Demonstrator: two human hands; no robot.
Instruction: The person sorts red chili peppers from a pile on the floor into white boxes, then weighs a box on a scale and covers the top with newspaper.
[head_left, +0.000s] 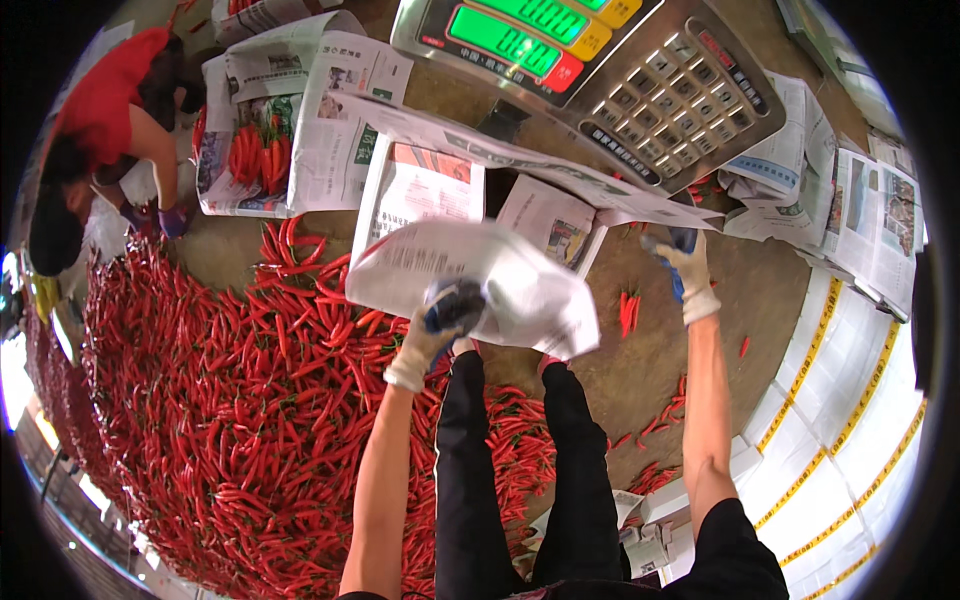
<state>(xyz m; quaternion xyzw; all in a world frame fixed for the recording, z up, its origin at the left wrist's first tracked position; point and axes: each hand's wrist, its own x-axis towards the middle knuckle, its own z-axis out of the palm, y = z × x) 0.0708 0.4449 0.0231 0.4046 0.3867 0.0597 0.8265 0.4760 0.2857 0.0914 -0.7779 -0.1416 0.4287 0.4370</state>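
Note:
My left hand (448, 311), in a white glove with a dark blue palm, grips a newspaper sheet (517, 281) that is blurred by motion and bowed upward. Beyond that sheet stands a newspaper-lined box (484, 199), its opening partly covered by the sheet. Another newspaper sheet (547, 161) stands up along the box's far side and reaches out to the right. At this sheet's right end is my right hand (681, 262), gloved alike; whether its fingers pinch the paper cannot be made out. Above the box, a digital scale display (600, 82) with a keypad is lit green.
A large heap of red chili peppers (247, 397) spreads on the left. A newspaper-lined box (259, 150) holds chilies; a person in red (112, 97) bends beside it. Newspaper stacks (787, 165) lie at right, near white taped boxes (817, 405). Loose chilies (630, 313) dot the floor.

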